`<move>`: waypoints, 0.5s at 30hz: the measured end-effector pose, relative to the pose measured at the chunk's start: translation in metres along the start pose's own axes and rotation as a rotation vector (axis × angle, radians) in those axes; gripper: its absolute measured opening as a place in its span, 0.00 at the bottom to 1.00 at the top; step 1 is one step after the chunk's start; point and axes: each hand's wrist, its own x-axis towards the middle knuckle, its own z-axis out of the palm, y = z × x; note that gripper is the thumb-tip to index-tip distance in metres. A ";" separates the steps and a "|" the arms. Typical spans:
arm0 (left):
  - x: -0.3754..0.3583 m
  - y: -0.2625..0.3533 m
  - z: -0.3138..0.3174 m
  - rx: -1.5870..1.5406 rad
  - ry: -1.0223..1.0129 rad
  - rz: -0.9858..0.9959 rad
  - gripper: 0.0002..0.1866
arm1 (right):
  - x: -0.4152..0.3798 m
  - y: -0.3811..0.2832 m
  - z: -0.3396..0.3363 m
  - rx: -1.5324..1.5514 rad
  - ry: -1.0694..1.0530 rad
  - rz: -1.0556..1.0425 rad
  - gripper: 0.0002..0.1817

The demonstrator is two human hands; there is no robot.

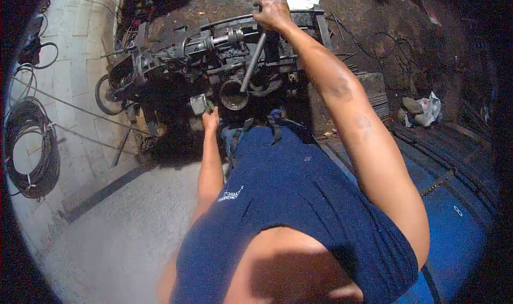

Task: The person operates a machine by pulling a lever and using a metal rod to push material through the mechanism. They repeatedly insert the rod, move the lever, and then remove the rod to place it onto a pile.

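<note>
My right hand (273, 14) is wrapped around a long metal bar (255, 61), which slants across a dark, greasy machine. The bar's lower end is close to a round, cup-like opening (234, 94) on the machine's near side. My left hand (211, 119) is low at the front of the machine, fingers closed around a small green part beside a pale square piece (198, 104). What exactly that thing is, I cannot tell. A shiny shaft with collars (219, 40) runs along the machine's top.
A coil of black cable (32, 149) hangs or lies against pale tiles at left. To the right are a stack of flat metal pieces (378, 105), a crumpled white bag (427, 110) and a blue surface (449, 240). Loose cables cross the dark, littered ground beyond the machine.
</note>
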 end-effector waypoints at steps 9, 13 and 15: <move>-0.035 0.037 -0.009 -0.127 -0.118 0.007 0.17 | 0.000 -0.006 -0.010 -0.026 -0.128 -0.017 0.19; -0.044 0.040 -0.010 -0.057 -0.131 -0.043 0.18 | -0.002 -0.007 -0.006 0.058 -0.021 -0.065 0.20; -0.041 0.029 -0.005 -0.122 -0.130 -0.063 0.18 | -0.002 0.000 0.012 0.116 0.138 -0.102 0.19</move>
